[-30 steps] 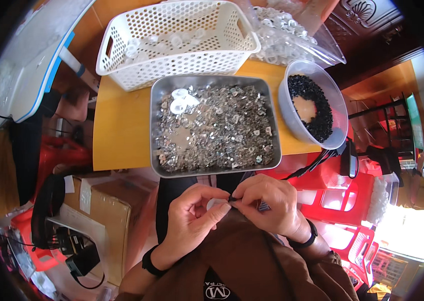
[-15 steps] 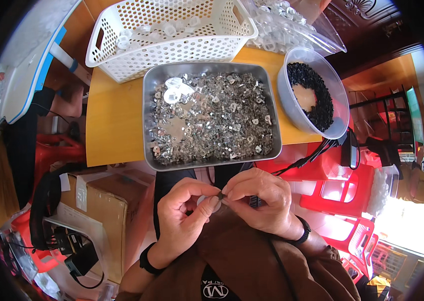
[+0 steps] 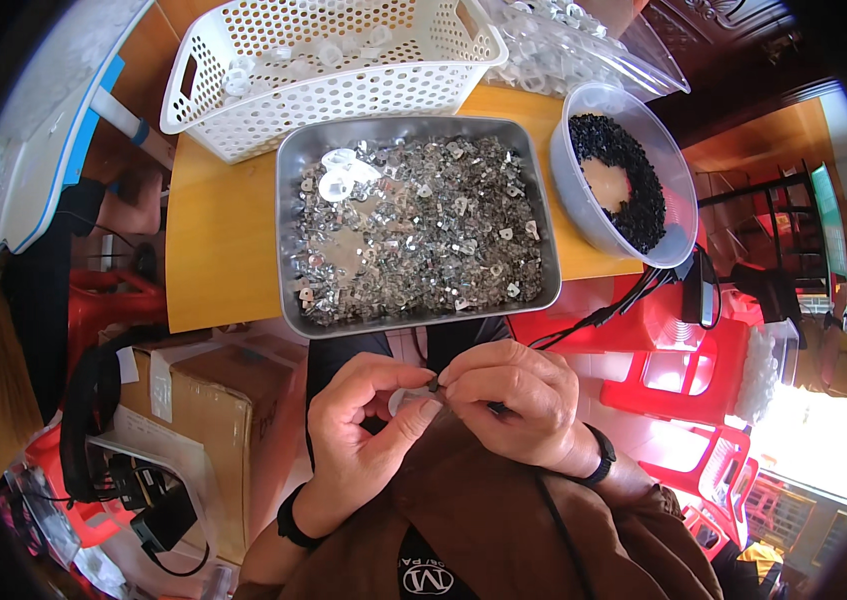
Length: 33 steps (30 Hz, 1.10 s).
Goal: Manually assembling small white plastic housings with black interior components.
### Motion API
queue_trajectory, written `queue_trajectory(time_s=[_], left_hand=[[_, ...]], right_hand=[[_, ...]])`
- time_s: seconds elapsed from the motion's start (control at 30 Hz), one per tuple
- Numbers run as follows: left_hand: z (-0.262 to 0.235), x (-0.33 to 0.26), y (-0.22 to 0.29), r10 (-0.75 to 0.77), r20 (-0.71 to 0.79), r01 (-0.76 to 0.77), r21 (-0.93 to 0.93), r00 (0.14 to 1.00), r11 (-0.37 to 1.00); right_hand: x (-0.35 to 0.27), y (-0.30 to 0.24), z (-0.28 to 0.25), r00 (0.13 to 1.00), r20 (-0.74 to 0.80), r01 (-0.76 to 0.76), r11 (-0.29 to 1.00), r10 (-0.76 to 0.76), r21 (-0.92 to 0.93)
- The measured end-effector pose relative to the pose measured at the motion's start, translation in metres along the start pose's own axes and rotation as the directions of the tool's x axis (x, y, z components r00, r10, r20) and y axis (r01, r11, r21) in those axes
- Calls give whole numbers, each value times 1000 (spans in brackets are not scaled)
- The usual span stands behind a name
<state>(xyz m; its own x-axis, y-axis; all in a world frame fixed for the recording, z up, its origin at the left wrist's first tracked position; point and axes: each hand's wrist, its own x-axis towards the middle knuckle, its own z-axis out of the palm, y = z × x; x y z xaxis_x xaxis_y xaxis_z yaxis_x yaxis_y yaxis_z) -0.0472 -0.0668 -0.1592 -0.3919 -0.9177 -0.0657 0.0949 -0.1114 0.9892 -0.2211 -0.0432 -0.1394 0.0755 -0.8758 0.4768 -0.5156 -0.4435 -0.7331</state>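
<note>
Just in front of the metal tray's near edge, my two hands meet fingertip to fingertip. My left hand (image 3: pixel 355 425) pinches a small whitish translucent round plastic piece (image 3: pixel 400 400) between thumb and fingers. At its edge sits a tiny dark part (image 3: pixel 433 385), where the fingertips of my right hand (image 3: pixel 515 400) close in; those fingers hide most of it. The metal tray (image 3: pixel 285 235) holds a heap of small metal bits, with a few white round plastic pieces (image 3: pixel 337 184) lying on top at the far left.
Right of the tray, a clear plastic tub (image 3: pixel 575 200) contains small black parts (image 3: pixel 651 195). Behind stand a white perforated basket (image 3: pixel 343 110) with translucent pieces and a clear bag (image 3: pixel 568 55) of similar pieces. A cardboard box (image 3: pixel 208 425) is at left; red stools (image 3: pixel 668 385) are at right.
My left thumb has shifted slightly and the right fingers have curled a little more around the small dark part. The whole view has moved slightly.
</note>
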Motion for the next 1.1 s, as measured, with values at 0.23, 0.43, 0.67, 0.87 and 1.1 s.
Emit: queue_trajectory(time_s=[0.23,0.43,0.67,0.87,1.1], left_hand=[[-6,-1,0,-263,134,295,-426,956,856],[-6,-3,-3,-274,137,306,-440,952,844],[-4,-3,1,-199,75,212,-275,977,938],[-3,-4,1,-179,79,193,-252,981,948],[-2,-5,1,-149,71,161,-206,986,965]], right_hand=[[1,4,0,994,17,-106,987,105,119],[0,3,1,975,109,-206,972,194,116],[0,2,-1,965,131,-241,964,225,116],[-1,5,-2,902,228,-426,846,368,320],[-2,4,-3,758,405,-645,493,512,583]])
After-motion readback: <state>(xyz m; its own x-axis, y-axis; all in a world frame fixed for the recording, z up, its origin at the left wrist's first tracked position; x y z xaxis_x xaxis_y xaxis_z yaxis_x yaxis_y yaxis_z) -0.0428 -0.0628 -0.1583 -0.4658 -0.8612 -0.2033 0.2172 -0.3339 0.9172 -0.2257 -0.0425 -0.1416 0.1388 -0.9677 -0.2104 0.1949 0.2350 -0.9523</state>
